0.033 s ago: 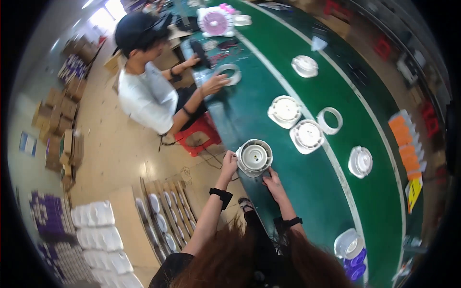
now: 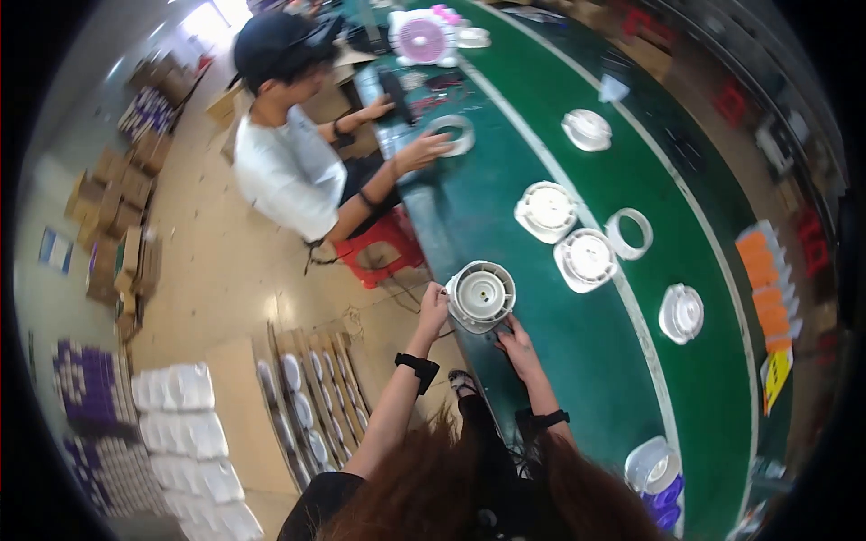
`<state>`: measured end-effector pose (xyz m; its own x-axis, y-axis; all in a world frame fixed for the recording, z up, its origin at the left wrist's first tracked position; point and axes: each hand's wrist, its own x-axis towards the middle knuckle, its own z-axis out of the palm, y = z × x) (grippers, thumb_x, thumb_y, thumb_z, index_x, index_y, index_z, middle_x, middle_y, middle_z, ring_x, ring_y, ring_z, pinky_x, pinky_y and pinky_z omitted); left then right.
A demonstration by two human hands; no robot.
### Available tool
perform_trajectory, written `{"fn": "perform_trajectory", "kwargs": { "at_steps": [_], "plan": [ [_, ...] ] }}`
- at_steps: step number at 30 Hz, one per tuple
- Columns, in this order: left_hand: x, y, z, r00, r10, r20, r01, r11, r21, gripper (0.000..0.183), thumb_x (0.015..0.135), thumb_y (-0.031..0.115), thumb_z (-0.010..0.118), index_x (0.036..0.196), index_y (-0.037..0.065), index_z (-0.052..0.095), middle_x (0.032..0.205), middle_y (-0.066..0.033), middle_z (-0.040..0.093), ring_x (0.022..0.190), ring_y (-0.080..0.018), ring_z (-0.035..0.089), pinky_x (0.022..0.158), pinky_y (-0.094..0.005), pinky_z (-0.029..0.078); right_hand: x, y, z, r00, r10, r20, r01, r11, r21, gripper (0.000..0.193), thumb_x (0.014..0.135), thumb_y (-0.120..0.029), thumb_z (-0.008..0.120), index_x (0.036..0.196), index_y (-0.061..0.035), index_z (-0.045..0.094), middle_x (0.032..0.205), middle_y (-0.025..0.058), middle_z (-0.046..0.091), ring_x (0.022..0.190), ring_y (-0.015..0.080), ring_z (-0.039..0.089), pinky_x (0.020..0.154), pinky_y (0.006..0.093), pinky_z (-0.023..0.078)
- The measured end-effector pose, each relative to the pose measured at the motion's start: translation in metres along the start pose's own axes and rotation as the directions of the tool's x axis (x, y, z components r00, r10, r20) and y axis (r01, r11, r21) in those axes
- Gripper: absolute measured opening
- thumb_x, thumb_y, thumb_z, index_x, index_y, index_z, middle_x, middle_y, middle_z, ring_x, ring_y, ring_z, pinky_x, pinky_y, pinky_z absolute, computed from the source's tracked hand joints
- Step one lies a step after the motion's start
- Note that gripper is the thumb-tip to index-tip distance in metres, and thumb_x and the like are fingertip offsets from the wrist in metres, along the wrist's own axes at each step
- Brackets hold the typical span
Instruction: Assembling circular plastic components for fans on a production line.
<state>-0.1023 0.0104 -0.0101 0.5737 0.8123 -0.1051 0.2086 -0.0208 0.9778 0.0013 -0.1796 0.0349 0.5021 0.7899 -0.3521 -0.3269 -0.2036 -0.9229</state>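
Both hands' fingers around fan housing

Underside of round white fan housing hidden btwn left hand & right hand; right fingertips tucked beneath it. Far right of hands, white part partly covered by hair. Orange stack too blurred to ID.

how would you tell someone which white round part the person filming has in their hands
Start at the long green conveyor belt that curves through the picture and follow its left edge down toward the wearer's forearms. There the left hand and right hand grip a white round housing. Unlike the flatter white discs lying further along the belt, it is held between two hands, open face up.
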Motion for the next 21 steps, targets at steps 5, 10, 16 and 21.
{"fn": "perform_trajectory", "kwargs": {
  "at_steps": [5, 10, 16, 21],
  "plan": [
    [-0.071, 0.042, -0.069, 0.944, -0.214, -0.251, 0.122, 0.933, -0.339, 0.005, 0.086, 0.006, 0.041, 0.081, 0.005, 0.042, 0.074, -0.0012, 0.043, 0.07, -0.0097, 0.044, 0.057, -0.0261, 0.045, -0.013, -0.02, 0.046, 0.983, -0.006, 0.184, -0.013, 0.994, 0.104, 0.045, 0.086, -0.007, 0.043, 0.129, -0.0015, 0.032, 0.122, 0.0106, 0.045, 0.104, 0.0174, 0.051, 0.079, 0.0282, 0.044],
    [-0.187, 0.066, -0.163, 0.854, -0.245, -0.459, 0.028, 0.902, -0.43, 0.008, 0.092, 0.012, 0.037, 0.086, 0.008, 0.041, 0.081, -0.0021, 0.051, 0.07, -0.0098, 0.054, 0.059, -0.0279, 0.051, -0.036, -0.033, 0.119, 0.848, -0.017, 0.529, 0.113, 0.982, -0.149, 0.038, 0.087, -0.012, 0.047, 0.122, -0.0003, 0.043, 0.117, 0.009, 0.049, 0.101, 0.0169, 0.053, 0.081, 0.0278, 0.044],
    [-0.365, 0.102, -0.25, 0.566, -0.316, -0.761, -0.111, 0.886, -0.451, 0.01, 0.093, 0.013, 0.035, 0.088, 0.009, 0.043, 0.081, -0.0017, 0.05, 0.066, -0.0084, 0.05, 0.057, -0.0259, 0.05, -0.085, -0.002, 0.208, 0.695, 0.096, 0.712, 0.035, 0.985, -0.167, 0.035, 0.088, -0.013, 0.046, 0.121, -0.0016, 0.044, 0.115, 0.0097, 0.051, 0.099, 0.0174, 0.053, 0.079, 0.0274, 0.044],
    [-0.518, 0.117, -0.279, 0.144, -0.389, -0.91, -0.243, 0.877, -0.414, 0.009, 0.092, 0.012, 0.036, 0.089, 0.006, 0.042, 0.086, -0.0048, 0.051, 0.075, -0.0135, 0.055, 0.064, -0.0346, 0.054, -0.141, 0.013, 0.282, 0.561, 0.268, 0.783, -0.042, 0.954, -0.296, 0.031, 0.087, -0.012, 0.047, 0.116, -0.0029, 0.048, 0.109, 0.0079, 0.053, 0.092, 0.0155, 0.055, 0.075, 0.0261, 0.043]
  ]
}}
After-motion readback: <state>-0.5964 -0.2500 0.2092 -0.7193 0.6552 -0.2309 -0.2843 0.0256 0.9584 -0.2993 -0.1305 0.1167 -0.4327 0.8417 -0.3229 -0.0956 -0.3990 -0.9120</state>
